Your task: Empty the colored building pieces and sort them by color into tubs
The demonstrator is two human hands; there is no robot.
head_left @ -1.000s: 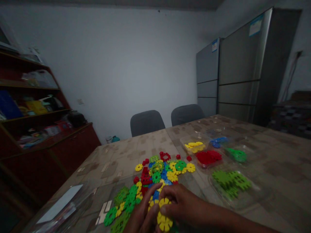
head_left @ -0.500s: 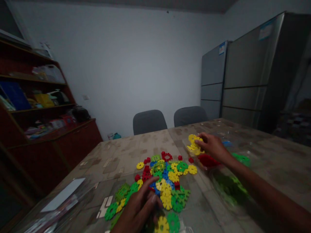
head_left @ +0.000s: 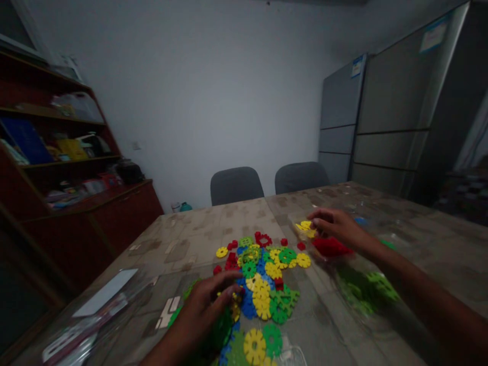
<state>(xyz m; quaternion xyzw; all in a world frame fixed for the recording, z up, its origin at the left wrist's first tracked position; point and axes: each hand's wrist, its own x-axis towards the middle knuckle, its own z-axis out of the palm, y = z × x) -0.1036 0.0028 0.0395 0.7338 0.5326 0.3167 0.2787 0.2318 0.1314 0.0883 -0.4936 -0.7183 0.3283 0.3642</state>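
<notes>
A mixed pile of flat plastic notched-disc building pieces in yellow, green, blue and red lies on the table; a yellow disc (head_left: 254, 346) is at its near side. My left hand (head_left: 204, 305) is over the pile's left part, thumb and forefinger apart, with nothing visible held; its lower fingers are partly hidden. My right hand (head_left: 335, 226) hovers at a clear tub with yellow pieces (head_left: 305, 227), fingers apart and no piece seen in them. Beside it is a tub of red pieces (head_left: 331, 247). Closer to me, partly under my right forearm, is a tub of green pieces (head_left: 358, 292).
Blue pieces (head_left: 360, 221) lie farther right, in what looks like another clear tub. Clear plastic packaging (head_left: 86, 325) lies at the table's left. Two grey chairs (head_left: 236, 185) stand behind the table (head_left: 183, 229). A wooden shelf cabinet (head_left: 95, 213) stands on the left.
The yellow pieces that my right hand held up have been let go and lie in the tub. My left hand has shifted slightly left over the pile. The camera view has shifted a little.
</notes>
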